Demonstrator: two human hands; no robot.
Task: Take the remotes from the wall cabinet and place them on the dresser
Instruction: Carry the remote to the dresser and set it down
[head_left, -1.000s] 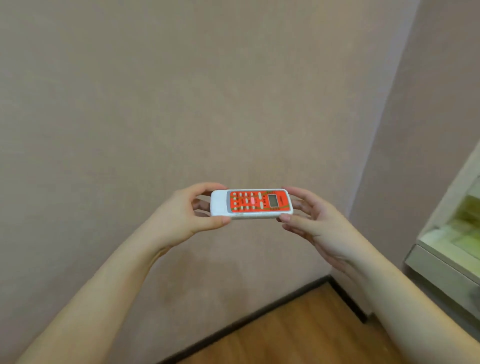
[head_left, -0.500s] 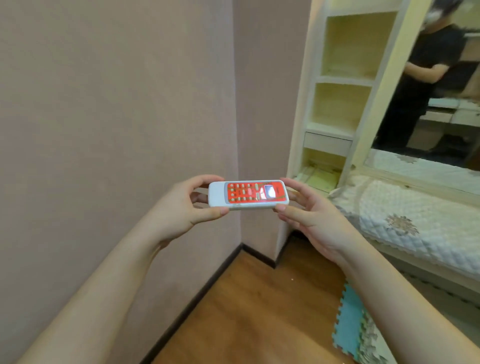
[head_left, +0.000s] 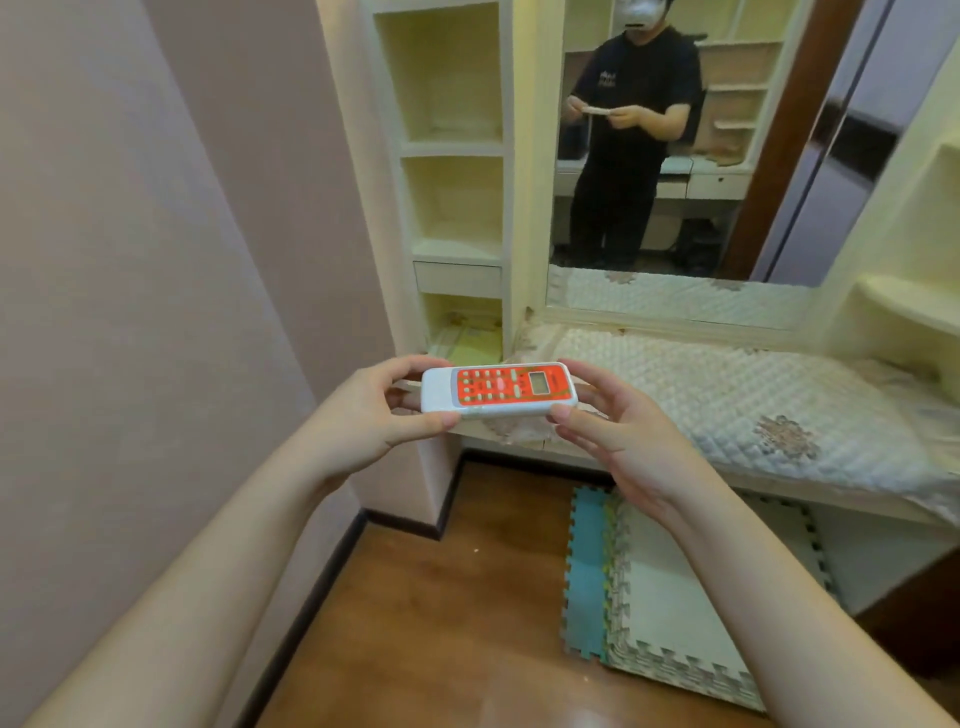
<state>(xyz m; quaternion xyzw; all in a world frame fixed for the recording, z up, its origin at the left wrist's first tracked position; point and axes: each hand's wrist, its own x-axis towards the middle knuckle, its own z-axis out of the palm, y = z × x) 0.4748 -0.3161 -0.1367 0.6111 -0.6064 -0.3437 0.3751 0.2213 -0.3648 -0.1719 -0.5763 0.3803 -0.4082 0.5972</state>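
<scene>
While I turn away from the bare pink wall that filled my view a second ago, the dresser (head_left: 727, 395) swings fully into sight, its quilted cover spread across the top under the big mirror (head_left: 675, 140). That matters: the drop-off spot is now right in front of me. I hold the remote (head_left: 498, 389) level between both hands, just as I did a moment back. My left hand (head_left: 374, 415) pinches the white end, thumb underneath at the near edge and fingers curled over the far edge. My right hand (head_left: 608, 426) has its grip on the other end, by the small display, thumb on the near edge and fingers behind. Both grips are closed on it, and the orange keypad faces up at me.

Right now the remote hangs in the air over the left front corner of the dresser surface, not yet touching it. To the left of the mirror stand the cream shelves (head_left: 452, 197), with a small drawer (head_left: 457, 278) below them. Foam puzzle mats (head_left: 670, 597) lie on the wooden floor under the dresser.

By my reckoning the carry is nearly done; what remains for this one is to reach forward, lower it flat onto the quilted cover, and let go with both hands.
</scene>
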